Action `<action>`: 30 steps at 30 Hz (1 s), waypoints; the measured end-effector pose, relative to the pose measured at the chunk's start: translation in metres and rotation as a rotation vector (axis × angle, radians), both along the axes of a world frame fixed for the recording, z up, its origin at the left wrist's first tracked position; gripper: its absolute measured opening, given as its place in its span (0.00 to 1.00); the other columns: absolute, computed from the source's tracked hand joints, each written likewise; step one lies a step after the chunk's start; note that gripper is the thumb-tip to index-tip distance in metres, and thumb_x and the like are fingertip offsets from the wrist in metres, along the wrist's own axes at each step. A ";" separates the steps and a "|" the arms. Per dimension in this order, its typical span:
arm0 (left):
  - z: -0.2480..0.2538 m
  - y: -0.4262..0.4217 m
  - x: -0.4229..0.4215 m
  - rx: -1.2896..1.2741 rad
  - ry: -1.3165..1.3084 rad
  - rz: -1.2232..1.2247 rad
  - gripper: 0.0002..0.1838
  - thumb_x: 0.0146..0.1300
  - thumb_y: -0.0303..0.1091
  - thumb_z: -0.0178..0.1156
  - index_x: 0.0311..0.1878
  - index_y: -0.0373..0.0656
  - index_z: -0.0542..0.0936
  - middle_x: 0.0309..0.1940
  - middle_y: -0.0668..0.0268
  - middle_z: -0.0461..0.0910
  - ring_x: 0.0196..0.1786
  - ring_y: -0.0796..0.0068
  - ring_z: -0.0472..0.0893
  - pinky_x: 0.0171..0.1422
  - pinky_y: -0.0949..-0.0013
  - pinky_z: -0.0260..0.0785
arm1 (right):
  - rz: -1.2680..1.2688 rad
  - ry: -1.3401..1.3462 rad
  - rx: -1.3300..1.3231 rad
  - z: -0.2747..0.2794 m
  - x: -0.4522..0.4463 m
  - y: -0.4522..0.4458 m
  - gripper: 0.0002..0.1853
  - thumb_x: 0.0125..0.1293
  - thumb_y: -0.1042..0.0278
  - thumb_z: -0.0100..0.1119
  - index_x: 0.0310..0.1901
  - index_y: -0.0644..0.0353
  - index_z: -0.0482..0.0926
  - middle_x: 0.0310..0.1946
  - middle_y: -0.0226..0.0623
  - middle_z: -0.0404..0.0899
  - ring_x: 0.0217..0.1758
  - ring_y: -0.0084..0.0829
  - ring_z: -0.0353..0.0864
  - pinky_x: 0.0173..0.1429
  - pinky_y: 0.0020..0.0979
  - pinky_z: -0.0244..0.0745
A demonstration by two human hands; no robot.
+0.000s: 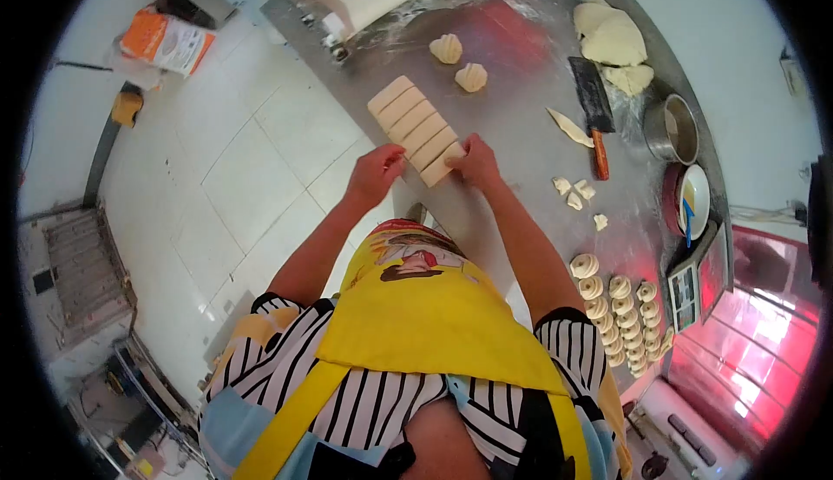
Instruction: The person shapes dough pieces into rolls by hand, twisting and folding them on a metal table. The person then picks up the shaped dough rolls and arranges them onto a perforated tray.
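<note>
Yellow apron (425, 315), foreground. Left hand (377, 174), fingers bunched at the slab's edge, grip indeterminate; between the hands, dough strips (416, 126), cut but apparently unshaped; beyond, two ridged pieces (471, 77), seemingly formed; right hand (474, 164), pinching the strips' near end; rightward, coiled rolls (622, 305), shaped; farther off, dough mass (612, 36), undivided.

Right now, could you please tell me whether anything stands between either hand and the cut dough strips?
Nothing visible does: the left hand and right hand are at opposite sides of the dough strips, near the closest end. The cleaver lies off to the right.
</note>
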State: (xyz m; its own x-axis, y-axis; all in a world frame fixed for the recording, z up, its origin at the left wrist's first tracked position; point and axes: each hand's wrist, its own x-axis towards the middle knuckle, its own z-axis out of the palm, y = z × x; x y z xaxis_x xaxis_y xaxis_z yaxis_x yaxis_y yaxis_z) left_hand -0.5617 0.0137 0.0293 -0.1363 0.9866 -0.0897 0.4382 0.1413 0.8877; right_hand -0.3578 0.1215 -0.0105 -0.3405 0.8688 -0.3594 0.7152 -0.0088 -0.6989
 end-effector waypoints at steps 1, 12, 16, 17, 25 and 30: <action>0.004 0.009 0.013 0.071 0.009 -0.054 0.14 0.61 0.34 0.57 0.49 0.40 0.75 0.37 0.59 0.80 0.38 0.66 0.81 0.44 0.68 0.72 | -0.022 0.070 -0.004 0.006 0.006 -0.009 0.23 0.44 0.63 0.73 0.38 0.66 0.72 0.34 0.42 0.75 0.32 0.37 0.75 0.43 0.33 0.73; 0.052 0.067 0.151 -0.380 -0.042 -1.155 0.22 0.56 0.44 0.62 0.51 0.41 0.77 0.45 0.61 0.77 0.45 0.69 0.75 0.52 0.67 0.66 | -0.408 0.524 -0.373 0.109 0.166 -0.108 0.18 0.52 0.73 0.65 0.46 0.65 0.76 0.40 0.32 0.76 0.42 0.23 0.74 0.49 0.25 0.71; 0.033 0.044 0.187 -0.742 -0.766 -0.845 0.18 0.67 0.41 0.48 0.52 0.38 0.75 0.49 0.60 0.76 0.47 0.68 0.76 0.57 0.67 0.68 | -0.753 0.890 -0.463 0.109 0.201 -0.148 0.15 0.57 0.70 0.63 0.45 0.66 0.75 0.39 0.35 0.76 0.42 0.26 0.76 0.46 0.28 0.75; 0.025 0.036 0.198 -0.762 -0.838 -0.837 0.19 0.69 0.40 0.45 0.53 0.37 0.74 0.49 0.60 0.75 0.48 0.68 0.76 0.58 0.67 0.68 | -0.797 0.981 -0.447 0.102 0.209 -0.159 0.16 0.57 0.69 0.63 0.45 0.66 0.75 0.39 0.35 0.76 0.42 0.27 0.76 0.46 0.29 0.76; 0.024 -0.005 0.249 -0.554 -0.568 -0.964 0.21 0.63 0.42 0.58 0.51 0.35 0.72 0.45 0.61 0.76 0.45 0.76 0.77 0.53 0.73 0.70 | -0.962 0.953 -0.256 0.084 0.238 -0.210 0.16 0.59 0.63 0.64 0.43 0.64 0.74 0.38 0.34 0.76 0.38 0.23 0.76 0.41 0.25 0.74; 0.019 -0.024 0.274 -0.480 -0.418 -0.813 0.21 0.62 0.43 0.59 0.49 0.35 0.73 0.40 0.63 0.78 0.39 0.76 0.78 0.47 0.72 0.73 | -1.077 0.751 -0.137 0.073 0.230 -0.223 0.18 0.56 0.64 0.66 0.43 0.64 0.73 0.34 0.33 0.76 0.36 0.24 0.75 0.39 0.24 0.73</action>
